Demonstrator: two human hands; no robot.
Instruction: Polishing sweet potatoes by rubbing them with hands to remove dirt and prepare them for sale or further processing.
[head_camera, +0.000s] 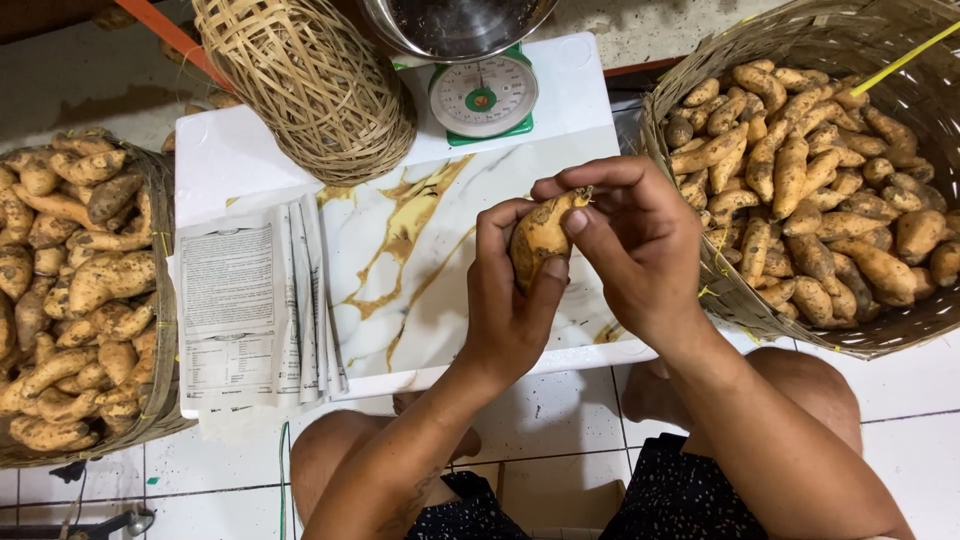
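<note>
**Both hands on one sweet potato, above the marbled desk**

At the far left stands a woven basket (158, 300) heaped with sweet potatoes (90, 280), dirt clinging to their tan skins. Its rim presses against the edge of a low desk (400, 250) with a white top veined in gold. On the desk's left part lies a stack of folded newspapers (250, 310), fanned a little so several folds show. Behind them, at the back of the desk, an upturned wicker basket (310, 80) of pale cane lies tilted, and just to its right sits a small green-and-white kitchen scale (483, 97) with a round dial and a steel bowl (450, 20) on top.

Near the middle, over the front half of the desk, the person's left hand (510, 310) is wrapped around the lower body of a single sweet potato (540, 232), thumb up one side and fingers curled round the other, holding it upright and clear of the desk top. The right hand (640, 250) comes in from the right, its thumb and fingertips pinched narrow at the potato's upper tip, where a bit of stringy root shows. Below, the person's bare knees and dark patterned shorts sit over a white tiled floor (560, 410).

To the right, touching the desk's edge, a second, larger woven basket (700, 290) is filled with more sweet potatoes (810, 190); a yellow strap (905, 60) crosses its upper rim.
</note>
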